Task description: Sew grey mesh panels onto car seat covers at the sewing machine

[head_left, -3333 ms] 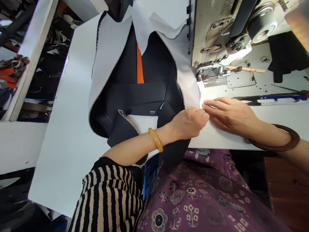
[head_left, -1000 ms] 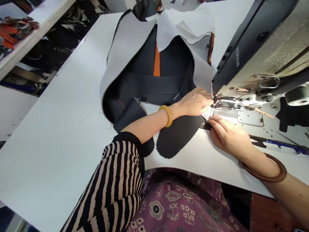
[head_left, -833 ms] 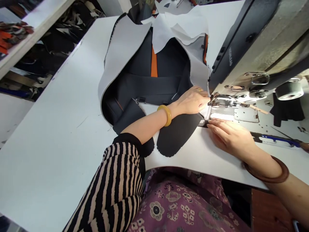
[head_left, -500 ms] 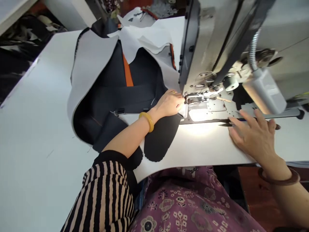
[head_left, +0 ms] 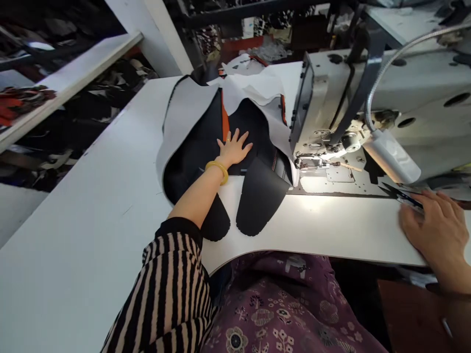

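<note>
A big black padded cover (head_left: 191,144) with a white foam back and an orange stripe lies on the white table (head_left: 91,206), just to the left of the grey-white sewing machine (head_left: 405,88). One edge of it sits right by the shiny metal foot (head_left: 307,162) of the machine. Two round black flaps (head_left: 259,201) hang toward the person at the table's near edge.

The cover looks soft and floppy, like thick foam with cloth on it. It bends and curls up on its own at the sides. I think it is light for its size but clumsy, because it is so wide. The black side looks smooth, so it may slide easily on the table. A flat palm on the middle would hold it down well, and the white edges look like good places to pinch and pull.

The left hand (head_left: 234,147), with a yellow bangle (head_left: 218,170) on its wrist, lies flat on the black middle of the cover. Its fingers are spread wide apart and press down. It grips nothing.

The right hand (head_left: 437,233) is far over on the right side of the table, well apart from the cover. Its fingers are bent a little and rest by the scissors with a blue handle (head_left: 403,195). I cannot tell if it is holding them or only touching them.
</note>
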Tool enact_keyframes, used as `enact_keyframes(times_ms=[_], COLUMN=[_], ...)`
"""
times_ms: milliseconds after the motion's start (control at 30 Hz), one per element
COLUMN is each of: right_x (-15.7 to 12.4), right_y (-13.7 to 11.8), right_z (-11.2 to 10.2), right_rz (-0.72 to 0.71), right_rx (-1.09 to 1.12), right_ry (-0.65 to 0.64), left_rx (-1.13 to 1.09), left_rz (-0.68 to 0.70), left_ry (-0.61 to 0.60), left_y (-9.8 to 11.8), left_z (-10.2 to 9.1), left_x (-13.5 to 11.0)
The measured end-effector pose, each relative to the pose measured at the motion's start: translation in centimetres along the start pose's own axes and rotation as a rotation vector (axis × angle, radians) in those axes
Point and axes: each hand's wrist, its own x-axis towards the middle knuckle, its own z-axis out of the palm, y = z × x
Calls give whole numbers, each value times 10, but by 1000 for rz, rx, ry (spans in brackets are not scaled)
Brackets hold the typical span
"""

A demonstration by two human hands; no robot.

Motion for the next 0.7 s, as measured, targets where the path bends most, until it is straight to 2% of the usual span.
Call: enact_keyframes(times_ms=[100, 200, 267, 433, 500, 567, 667, 700], right_x=[0, 5, 9, 16, 18, 23, 34, 39], right_y=[8, 16, 18, 5, -7, -19, -27, -25], right_z=[6, 12, 13, 9, 2, -6, -12, -10], right_rz=[30, 42, 49, 7, -74, -183, -241, -254], right_rx=[29, 42, 48, 90, 103, 83, -34, -73], right_ry=[57, 110, 98, 134, 101, -18, -155, -241], left_rx=[-25, -94, -122, -120, -95, -61, -11, 6], left_rz=[-107, -146, -168, -201, -206, -207, -187, -182], left_ry=[-46, -54, -61, -18, 2, 5, -11, -19], left_y=[-16, -19, -21, -30, -37, -46, -63, -68], left_z=[4, 6, 5, 4, 6, 8, 9, 9], left_x=[-4, -14, -22, -51, -71, -99, -156, -178])
